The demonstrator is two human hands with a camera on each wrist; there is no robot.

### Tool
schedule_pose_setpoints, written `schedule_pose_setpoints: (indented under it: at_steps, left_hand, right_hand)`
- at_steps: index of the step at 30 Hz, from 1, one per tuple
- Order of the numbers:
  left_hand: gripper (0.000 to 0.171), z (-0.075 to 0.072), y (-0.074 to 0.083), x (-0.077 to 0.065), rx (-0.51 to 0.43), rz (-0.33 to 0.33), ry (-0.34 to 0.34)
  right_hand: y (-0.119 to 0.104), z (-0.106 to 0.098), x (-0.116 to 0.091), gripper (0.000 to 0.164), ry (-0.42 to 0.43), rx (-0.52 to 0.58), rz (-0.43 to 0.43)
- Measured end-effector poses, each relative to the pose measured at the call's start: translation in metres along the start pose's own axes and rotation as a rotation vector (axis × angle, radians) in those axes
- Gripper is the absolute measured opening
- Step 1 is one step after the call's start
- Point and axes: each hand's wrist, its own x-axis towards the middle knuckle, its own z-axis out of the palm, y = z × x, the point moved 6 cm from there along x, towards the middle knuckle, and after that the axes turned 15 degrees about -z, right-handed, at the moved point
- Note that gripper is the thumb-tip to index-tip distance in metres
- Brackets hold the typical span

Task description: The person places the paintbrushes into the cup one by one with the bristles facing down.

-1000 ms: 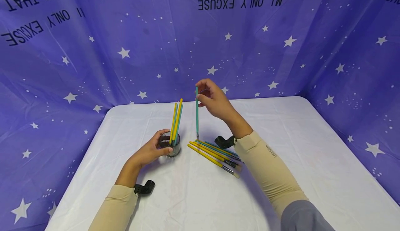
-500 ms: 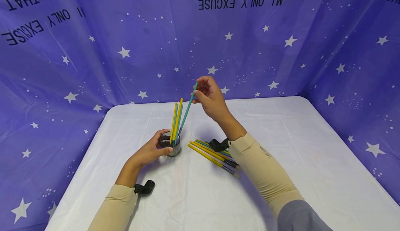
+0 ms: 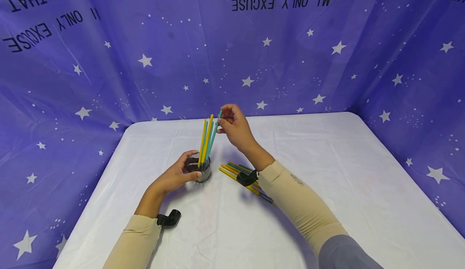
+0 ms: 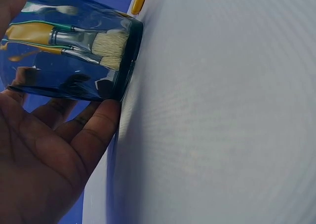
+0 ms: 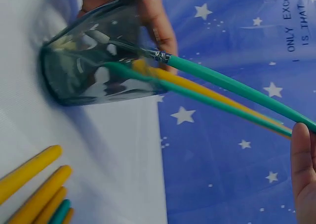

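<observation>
My left hand (image 3: 178,176) curls round a glass (image 3: 205,176) that stands on the white table. Yellow and green paintbrushes (image 3: 203,139) lean in it, bristles down; in the left wrist view the pale bristles (image 4: 111,46) show near the glass's base. A green paintbrush (image 3: 215,133) is pinched near its handle's top by my right hand (image 3: 236,127). In the right wrist view this green paintbrush (image 5: 227,86) slants with its ferrule inside the glass's mouth; its tip is hard to make out through the glass.
Several yellow and green paintbrushes (image 3: 232,172) lie on the white tablecloth (image 3: 210,228) right of the glass, partly hidden by the right forearm and its wrist camera (image 3: 248,177). A purple star-printed curtain (image 3: 232,59) stands behind the table.
My right hand has moved left and then down, carrying the green paintbrush from above the loose paintbrushes into the glass. My left hand and the glass have stayed put.
</observation>
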Motion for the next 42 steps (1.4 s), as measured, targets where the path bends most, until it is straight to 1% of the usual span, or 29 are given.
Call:
schedule_pose_setpoints:
  at_steps: [6, 13, 20, 24, 26, 29, 33, 36, 38, 42]
  left_hand:
    - [0.076, 0.0, 0.0, 0.001, 0.007, 0.001, 0.009]
    - [0.078, 0.0, 0.0, 0.001, 0.0, -0.004, 0.002]
    - [0.077, 0.0, 0.0, 0.0, -0.018, 0.006, -0.01]
    - [0.078, 0.0, 0.0, 0.0, -0.023, 0.006, -0.012]
    - [0.078, 0.0, -0.001, 0.0, -0.022, 0.005, -0.011]
    - [0.078, 0.0, -0.001, 0.001, -0.013, 0.003, -0.008]
    - [0.077, 0.0, -0.001, -0.001, -0.001, -0.009, -0.001]
    - [0.077, -0.001, -0.002, -0.002, 0.001, -0.011, -0.003]
    - [0.077, -0.001, -0.002, -0.002, 0.0, -0.007, -0.005]
    - [0.077, 0.0, -0.001, 0.0, -0.006, 0.002, -0.014]
  right_hand:
    - [0.013, 0.004, -0.004, 0.03, -0.016, -0.029, 0.046]
    - [0.015, 0.006, -0.006, 0.03, -0.038, -0.051, 0.058]
    - [0.023, 0.0, -0.007, 0.033, -0.05, -0.066, 0.083]
    - [0.032, -0.007, -0.011, 0.032, -0.089, -0.126, 0.112]
    - [0.038, -0.011, -0.015, 0.032, -0.131, -0.159, 0.14]
    - [0.047, -0.018, -0.022, 0.031, -0.217, -0.193, 0.207]
    - [0.056, -0.027, -0.036, 0.029, -0.369, -0.236, 0.31]
    - [0.059, -0.035, -0.046, 0.031, -0.476, -0.297, 0.369]
    - [0.06, -0.04, -0.052, 0.032, -0.538, -0.348, 0.389]
    - [0.061, -0.049, -0.061, 0.031, -0.659, -0.44, 0.395]
